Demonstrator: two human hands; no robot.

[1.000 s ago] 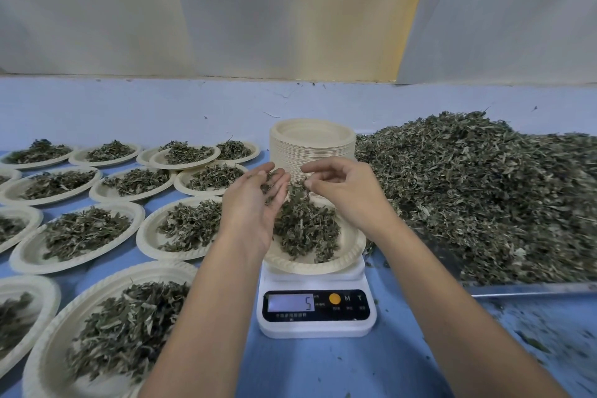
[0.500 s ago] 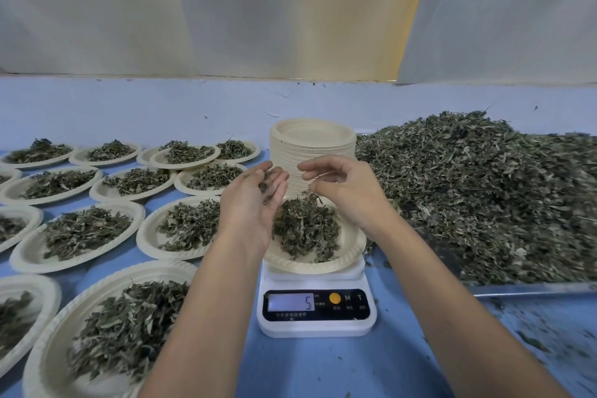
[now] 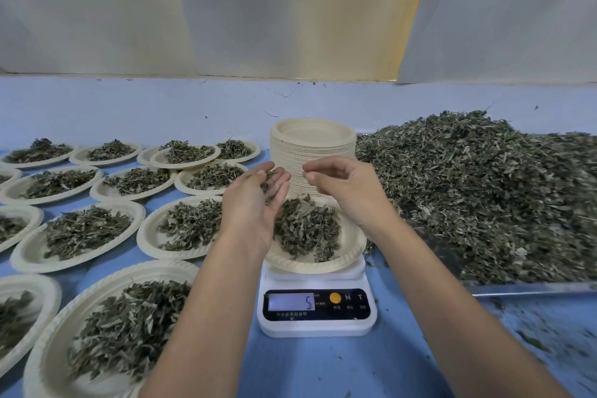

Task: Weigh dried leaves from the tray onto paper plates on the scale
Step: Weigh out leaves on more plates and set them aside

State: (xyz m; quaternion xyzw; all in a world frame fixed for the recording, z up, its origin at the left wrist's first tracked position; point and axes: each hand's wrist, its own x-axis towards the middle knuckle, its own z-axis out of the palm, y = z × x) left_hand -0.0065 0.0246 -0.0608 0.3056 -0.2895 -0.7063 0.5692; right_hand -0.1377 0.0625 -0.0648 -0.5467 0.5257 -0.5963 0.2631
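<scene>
A white digital scale (image 3: 316, 313) stands on the blue table, its display reading 5. On it sits a paper plate (image 3: 350, 252) with a heap of dried leaves (image 3: 307, 226). My left hand (image 3: 255, 200) hovers above the plate's left side, palm turned inward, fingers straight, with a few leaf bits on the palm. My right hand (image 3: 345, 187) hovers above the plate's far right side, fingers loosely curled and empty. To the right, a metal tray (image 3: 529, 288) holds a big pile of dried leaves (image 3: 484, 191).
A tall stack of empty paper plates (image 3: 313, 152) stands just behind the scale. Several filled plates (image 3: 87, 229) cover the table on the left, one close by at the front left (image 3: 113, 333). Leaf crumbs lie on the blue table at the front right (image 3: 533, 339).
Both hands rose slightly above the plate and drew a little apart. My right hand's fingers loosened. The scale still reads 5.
</scene>
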